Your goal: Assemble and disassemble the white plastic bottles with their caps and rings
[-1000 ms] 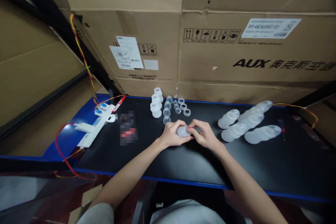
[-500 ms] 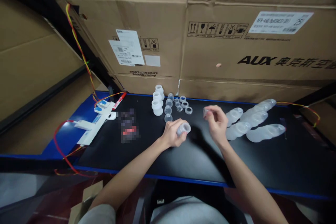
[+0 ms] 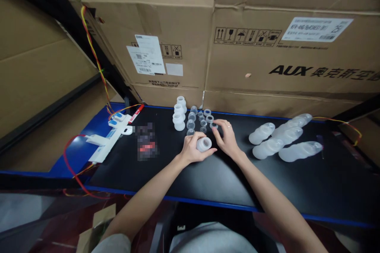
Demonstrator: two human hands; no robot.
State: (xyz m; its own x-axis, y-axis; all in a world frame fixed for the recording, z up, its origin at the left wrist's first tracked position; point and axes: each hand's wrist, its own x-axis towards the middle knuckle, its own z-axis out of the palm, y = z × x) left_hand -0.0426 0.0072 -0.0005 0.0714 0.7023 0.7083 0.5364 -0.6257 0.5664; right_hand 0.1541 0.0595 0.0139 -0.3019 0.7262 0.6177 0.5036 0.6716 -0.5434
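Two things in play: my left hand point(image 3: 191, 148) clasps a cap point(image 3: 204, 144) mid-tabletop point(image 3: 297, 189). My right hand point(image 3: 227, 140) fingers a ring point(image 3: 213, 125), grip unclear. Boxes point(image 3: 267, 87) wall the far edge, bottles point(image 3: 282, 142) crowd the right, and the near side is open.

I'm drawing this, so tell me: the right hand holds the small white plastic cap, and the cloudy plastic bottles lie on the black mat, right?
No: the head view shows the small white plastic cap in the left hand, not the right hand. The cloudy plastic bottles do lie on the black mat.
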